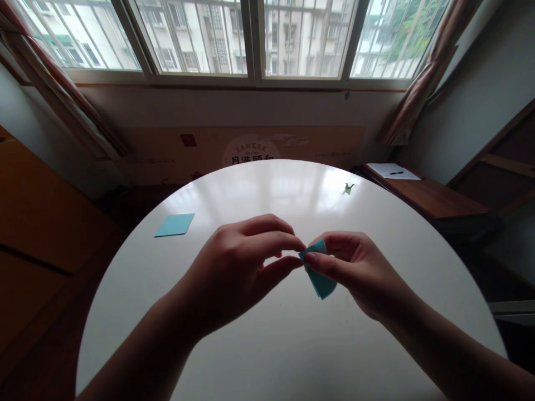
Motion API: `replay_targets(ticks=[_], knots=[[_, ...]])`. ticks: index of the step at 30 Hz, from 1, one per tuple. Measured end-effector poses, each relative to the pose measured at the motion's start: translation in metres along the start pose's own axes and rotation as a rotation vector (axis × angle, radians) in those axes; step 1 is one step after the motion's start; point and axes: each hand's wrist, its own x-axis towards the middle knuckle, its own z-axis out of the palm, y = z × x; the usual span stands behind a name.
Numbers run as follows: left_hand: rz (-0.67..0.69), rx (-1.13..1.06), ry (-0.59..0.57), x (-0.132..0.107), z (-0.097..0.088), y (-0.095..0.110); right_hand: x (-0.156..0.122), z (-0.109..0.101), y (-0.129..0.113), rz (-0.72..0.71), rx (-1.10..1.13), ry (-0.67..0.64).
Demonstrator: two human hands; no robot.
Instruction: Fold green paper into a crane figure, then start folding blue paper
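Above the middle of a round white table (259,345) I hold a small folded piece of teal paper (321,283). My right hand (355,267) pinches it between thumb and fingers, so its lower corner hangs free below the fingers. My left hand (242,262) meets it from the left, with thumb and forefinger tips pinched on the paper's left corner. Both hands hover just over the tabletop.
A flat stack of blue paper squares (174,225) lies at the table's left. A tiny green folded paper crane (348,188) stands at the far right of the table. A wooden side table with a sheet and pen (393,171) sits beyond, under a barred window.
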Motion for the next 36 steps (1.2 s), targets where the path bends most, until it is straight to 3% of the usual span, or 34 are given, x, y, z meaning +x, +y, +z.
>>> replay_targets(ticks=[36], knots=[[-0.01,-0.013,0.026,0.0007,0.0009,-0.0005,-0.0007,0.0005,-0.0011,0.017,-0.022,0.032]])
